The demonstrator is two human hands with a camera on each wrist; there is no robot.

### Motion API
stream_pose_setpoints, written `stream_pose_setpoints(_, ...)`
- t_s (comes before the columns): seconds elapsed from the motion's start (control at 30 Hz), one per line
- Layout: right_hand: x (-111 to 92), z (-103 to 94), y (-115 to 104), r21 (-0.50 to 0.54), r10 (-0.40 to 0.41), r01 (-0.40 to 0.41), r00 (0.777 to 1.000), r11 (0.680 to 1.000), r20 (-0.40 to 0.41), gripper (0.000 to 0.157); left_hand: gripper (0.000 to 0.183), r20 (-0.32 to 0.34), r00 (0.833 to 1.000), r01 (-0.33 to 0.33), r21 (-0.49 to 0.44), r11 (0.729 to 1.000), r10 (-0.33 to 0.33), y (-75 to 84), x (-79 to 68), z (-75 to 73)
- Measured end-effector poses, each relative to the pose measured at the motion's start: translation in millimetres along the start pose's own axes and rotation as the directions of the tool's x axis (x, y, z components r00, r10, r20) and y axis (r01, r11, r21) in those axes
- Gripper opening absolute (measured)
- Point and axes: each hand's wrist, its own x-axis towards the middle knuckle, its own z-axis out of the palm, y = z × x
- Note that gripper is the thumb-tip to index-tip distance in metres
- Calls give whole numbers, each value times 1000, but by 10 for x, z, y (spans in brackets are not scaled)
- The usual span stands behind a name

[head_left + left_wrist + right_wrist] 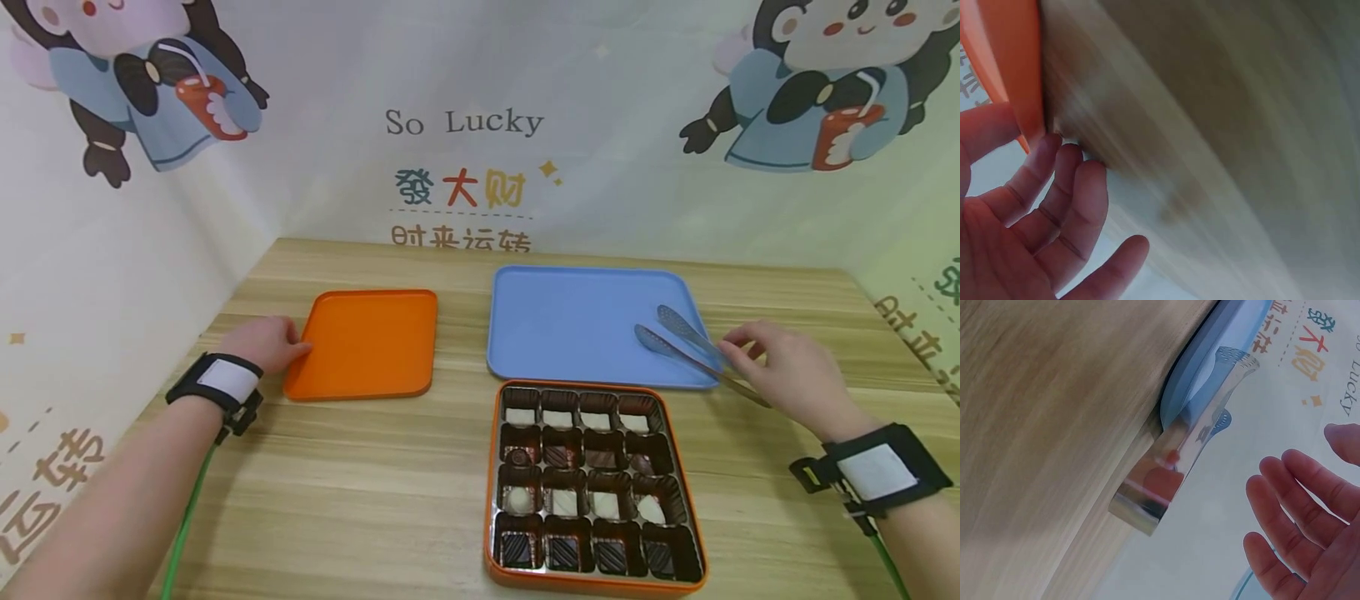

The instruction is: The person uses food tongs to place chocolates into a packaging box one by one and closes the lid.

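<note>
At the left, a flat square orange tray (pixel 367 346) lies on the wooden table. My left hand (pixel 262 342) pinches its left edge, the thumb at the rim and the forefinger against the other side in the left wrist view. Metal tongs (pixel 652 339) lean across the right end of a blue rectangular tray (pixel 562 321), perforated tips over the tray and bent end over the table. Beside the tongs is my right hand (pixel 787 375). The right wrist view shows a gap between its loosely bent fingers (pixel 1282 512) and the tongs (pixel 1166 465).
Just in front of the blue tray stands an orange-rimmed box (pixel 592 581) with rows of white and dark chocolates in separate compartments. A printed white curtain (pixel 465 67) hangs behind the table (pixel 390 475) and along both sides. Green cables run from both wrist straps.
</note>
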Motion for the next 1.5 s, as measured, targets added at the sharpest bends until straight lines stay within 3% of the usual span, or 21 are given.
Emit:
stream_pose_setpoints(0.2, -2, 8, -10, -9, -3, 3, 1000, 1000, -7, 27, 25, 10, 1000, -8, -38, 999, 8, 37, 29, 7)
stream_pose_setpoints(0.3, -4, 7, -13, -6, -8, 8, 1000, 1000, -14, 29, 24, -18, 1000, -20, -76, 997, 19, 5, 66, 39)
stream_pose_setpoints(0.43, -5, -5, -10, -2, -16, 16, 1000, 1000, -16, 30, 21, -33, 998, -53, -173, 984, 48, -87, 119, 77)
stream_pose_setpoints(0.53, -12, -14, -8, 1, -18, 18, 1000, 1000, -11, 30, 23, 25, 998, -49, -310, 949, 60, -139, 133, 64)
stream_pose_setpoints(0.6, -19, -21, -14, 10, -16, 16, 1000, 1000, -1, 30, 28, 70, 996, -20, -409, 912, 53, -145, 123, 35)
stream_pose_setpoints(0.73, -35, -25, -36, 15, -7, 6, 1000, 1000, 10, 31, 39, 98, 995, 37, -608, 793, 28, -71, 70, -58)
stream_pose_setpoints(0.8, -39, -26, -44, 16, -10, 10, 1000, 1000, 8, 31, 43, 96, 995, 53, -673, 737, 16, -7, 37, -104)
stream_pose_setpoints(0.97, -39, -29, -104, 19, -73, 73, 997, 997, -19, 26, 54, 82, 996, 45, -762, 647, 27, 171, -43, -182)
stream_pose_setpoints(1.07, -26, -31, -191, 2, -152, 153, 986, 988, -74, 29, 55, 66, 995, 12, -841, 540, 80, 330, -90, -215)
stream_pose_setpoints(1.17, 7, -31, -287, -43, -297, 294, 940, 955, -167, 39, 52, 36, 986, -36, -910, 414, 164, 575, -138, -238)
stream_pose_setpoints(1.27, 70, -30, -416, -103, -464, 453, 845, 885, -265, 48, 47, 15, 968, -70, -943, 325, 252, 872, -205, -241)
stream_pose_setpoints(1.37, 121, -22, -569, -146, -598, 586, 733, 797, -325, 52, 40, 22, 948, -65, -963, 262, 317, 1181, -297, -193)
stream_pose_setpoints(1.5, 140, -13, -766, -160, -716, 711, 615, 685, -329, 50, 36, 52, 925, -27, -979, 204, 375, 1553, -451, -105)
